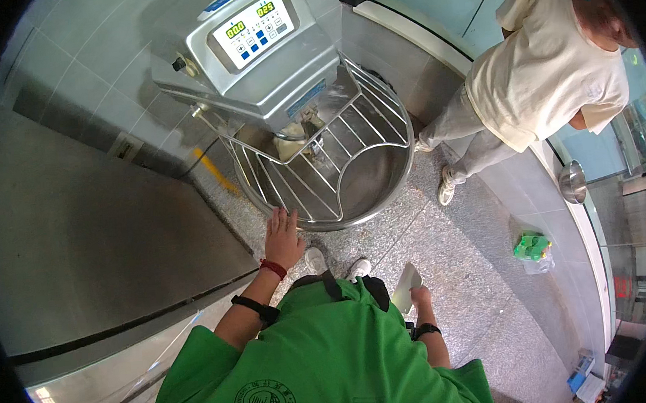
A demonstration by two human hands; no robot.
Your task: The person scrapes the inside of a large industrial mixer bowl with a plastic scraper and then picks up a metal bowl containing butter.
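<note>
My left hand (pixel 285 240) is stretched forward, its fingertips at the front rim of a large steel mixing bowl (pixel 366 219). It seems to rest there flat, without gripping. A hinged wire guard (pixel 332 139) covers much of the bowl. Beneath the head of the spiral dough mixer (pixel 275 84), pale dough (pixel 291 142) shows around the tool, partly hidden by the bars. Low at my side, my right hand (pixel 420 296) holds a flat, pale scraper (pixel 407 286) by one edge. The mixer's control panel (pixel 253 29) is lit.
A person in a cream shirt (pixel 549 67) stands right of the mixer. On the left is a steel-topped counter (pixel 111 227). A steel bowl (pixel 572 182) sits on the right ledge, with a green package (pixel 532 246) below it. A yellow strip (pixel 215 172) lies beside the mixer.
</note>
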